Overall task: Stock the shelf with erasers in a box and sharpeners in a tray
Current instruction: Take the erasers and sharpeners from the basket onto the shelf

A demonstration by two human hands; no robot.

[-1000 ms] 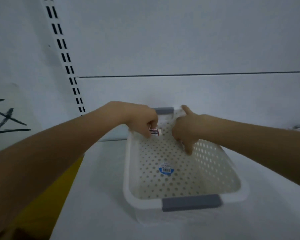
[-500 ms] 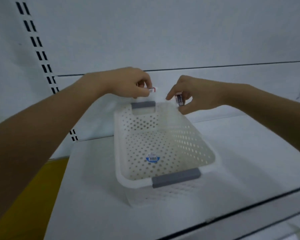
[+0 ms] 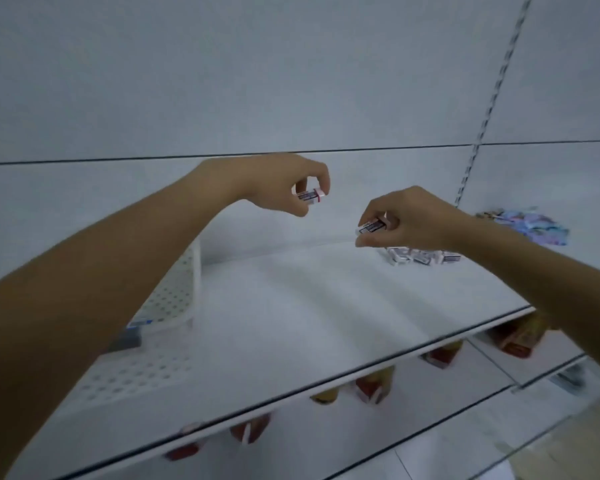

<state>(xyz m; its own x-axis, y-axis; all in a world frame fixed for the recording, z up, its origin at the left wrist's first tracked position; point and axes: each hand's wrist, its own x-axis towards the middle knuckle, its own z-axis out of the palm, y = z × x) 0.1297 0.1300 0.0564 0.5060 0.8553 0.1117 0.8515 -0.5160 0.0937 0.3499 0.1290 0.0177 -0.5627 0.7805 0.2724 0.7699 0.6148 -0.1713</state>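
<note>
**Erasers (image 3: 420, 256) heaped on the shelf (image 3: 291, 306), one more in each hand**

The loose heap lies at the back of the white shelf, just under the right hand (image 3: 416, 220), whose curled fingers pinch a sleeved eraser (image 3: 373, 226). The left hand (image 3: 281, 183), raised higher, pinches a second eraser (image 3: 310, 196) between thumb and fingers. A white perforated basket (image 3: 177, 285) stands on the shelf at left, partly hidden by the left forearm. Colourful packets (image 3: 523, 223) lie far right. Blurred red and yellow boxes (image 3: 371, 386) sit on the shelf below.

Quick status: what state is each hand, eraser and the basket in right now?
Left hand: pinches an eraser, held above the shelf.
Right hand: pinches a second eraser.
Eraser pile: loose on shelf, below right hand.
Basket: upright on shelf, partly hidden by left arm.
</note>
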